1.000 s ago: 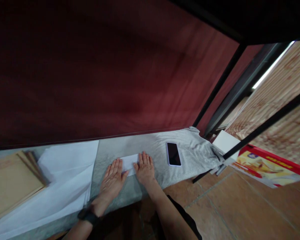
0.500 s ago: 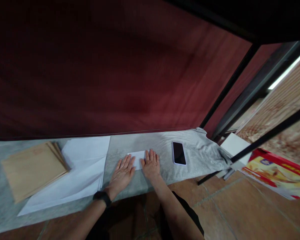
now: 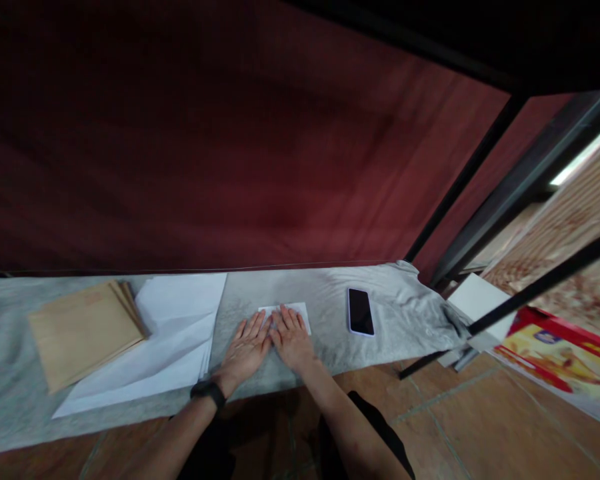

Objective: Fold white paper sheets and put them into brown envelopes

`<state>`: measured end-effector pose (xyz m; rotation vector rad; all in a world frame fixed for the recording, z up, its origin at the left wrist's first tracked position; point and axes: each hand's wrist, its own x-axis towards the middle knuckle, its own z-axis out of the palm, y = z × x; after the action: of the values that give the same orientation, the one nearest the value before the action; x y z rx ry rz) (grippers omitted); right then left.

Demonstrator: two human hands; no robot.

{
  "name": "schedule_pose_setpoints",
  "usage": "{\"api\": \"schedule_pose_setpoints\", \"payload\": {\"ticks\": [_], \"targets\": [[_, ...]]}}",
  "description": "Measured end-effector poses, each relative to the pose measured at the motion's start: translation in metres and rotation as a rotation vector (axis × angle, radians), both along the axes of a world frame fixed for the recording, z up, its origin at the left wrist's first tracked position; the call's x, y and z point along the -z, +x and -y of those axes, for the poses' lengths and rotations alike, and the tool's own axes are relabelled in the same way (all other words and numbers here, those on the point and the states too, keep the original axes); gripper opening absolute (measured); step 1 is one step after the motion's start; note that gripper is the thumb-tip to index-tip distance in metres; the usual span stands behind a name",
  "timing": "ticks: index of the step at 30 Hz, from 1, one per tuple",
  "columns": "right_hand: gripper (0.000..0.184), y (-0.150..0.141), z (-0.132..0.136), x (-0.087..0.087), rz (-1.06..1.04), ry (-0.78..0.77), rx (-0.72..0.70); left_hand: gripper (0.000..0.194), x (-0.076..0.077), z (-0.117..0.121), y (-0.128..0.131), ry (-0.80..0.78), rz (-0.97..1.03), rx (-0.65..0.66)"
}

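A small white piece of paper (image 3: 304,313), perhaps folded, lies flat on the grey cloth in front of me. My left hand (image 3: 246,347) rests palm down on its left part, fingers stretched out. Beside it my right hand (image 3: 291,339) lies palm down on the paper too, fingers extended and slightly spread. The two hands nearly touch at the thumbs. They hide most of the paper; its top edge and right end show. A dark band is on my left wrist.
Large white sheets (image 3: 180,347) lie to the left, partly under brown paper envelopes (image 3: 90,327). A phone (image 3: 361,312) lies at right on the grey cloth (image 3: 325,287). Behind hangs a dark red curtain (image 3: 280,167). A red and yellow box (image 3: 560,353) and a black frame bar (image 3: 470,173) stand right.
My right hand has slid left across the paper, toward my left hand, uncovering the paper's right end. My left hand stays on the left part. The view has shifted slightly.
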<state>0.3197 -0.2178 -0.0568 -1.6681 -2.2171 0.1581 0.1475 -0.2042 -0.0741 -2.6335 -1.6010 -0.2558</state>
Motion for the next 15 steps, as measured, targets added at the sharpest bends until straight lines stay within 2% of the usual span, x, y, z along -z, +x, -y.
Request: {"api": "schedule_pose_setpoints", "payload": {"ticks": [2, 8, 13, 15], "targets": [[0.05, -0.002, 0.001, 0.001, 0.009, -0.03, -0.035, 0.055, -0.002, 0.001, 0.002, -0.021, -0.007, -0.001], [0.049, 0.003, -0.002, 0.004, 0.056, -0.029, 0.053, 0.051, -0.013, 0.016, 0.005, 0.016, 0.015, -0.059], [0.055, 0.003, -0.001, 0.007, 0.084, 0.001, 0.047, 0.044, -0.041, 0.055, -0.014, 0.15, 0.109, 0.114], [0.059, 0.003, -0.001, 0.01, 0.095, 0.007, 0.045, 0.045, -0.055, 0.071, -0.026, 0.197, 0.156, 0.107]]}}
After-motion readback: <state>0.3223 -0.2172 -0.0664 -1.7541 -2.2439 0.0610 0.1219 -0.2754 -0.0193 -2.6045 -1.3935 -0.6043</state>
